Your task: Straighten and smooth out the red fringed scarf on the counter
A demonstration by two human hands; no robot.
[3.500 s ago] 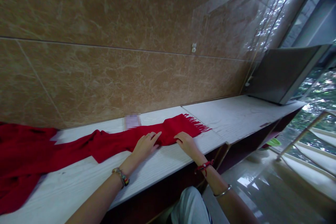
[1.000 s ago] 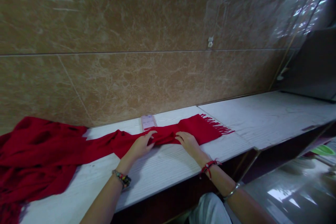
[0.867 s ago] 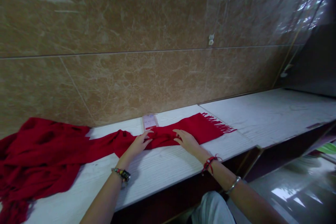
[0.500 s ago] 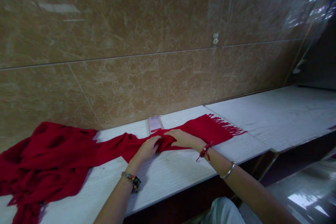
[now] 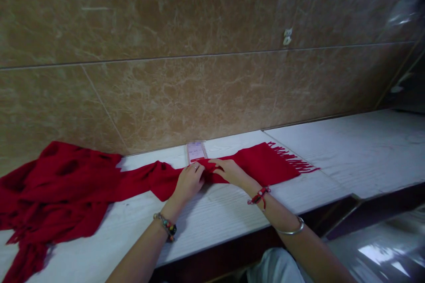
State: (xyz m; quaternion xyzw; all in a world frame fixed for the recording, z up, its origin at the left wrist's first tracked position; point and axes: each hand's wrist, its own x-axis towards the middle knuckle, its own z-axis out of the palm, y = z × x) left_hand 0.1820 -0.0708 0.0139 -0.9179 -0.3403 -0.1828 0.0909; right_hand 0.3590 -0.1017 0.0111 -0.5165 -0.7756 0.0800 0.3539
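Note:
A long red scarf [image 5: 265,163] with a fringed right end lies along the white tabletop. Its middle is narrow and gathered. My left hand [image 5: 191,180] is closed on that gathered part, its fingers curled into the cloth; a ring shows on one finger. Close beside it on the right, my right hand [image 5: 229,172] pinches the scarf between thumb and fingers, though the fingertips are partly lost in the folds. Just behind the hands lies a flat, pale rectangular item [image 5: 195,152] with a red patch, its lower edge at the cloth.
More red cloth [image 5: 63,190] lies in a loose heap at the left, with fringe hanging toward the front. A brown marbled tile wall [image 5: 186,97] rises directly behind the white tabletop [image 5: 226,203]. Dark open space shows below the front edge. A small white fitting [image 5: 287,36] sits on the wall.
My left hand has rolled over and closed more on the scarf. My right hand stays near the same spot, and the pale item shows slightly more. The camera view has shifted a little.

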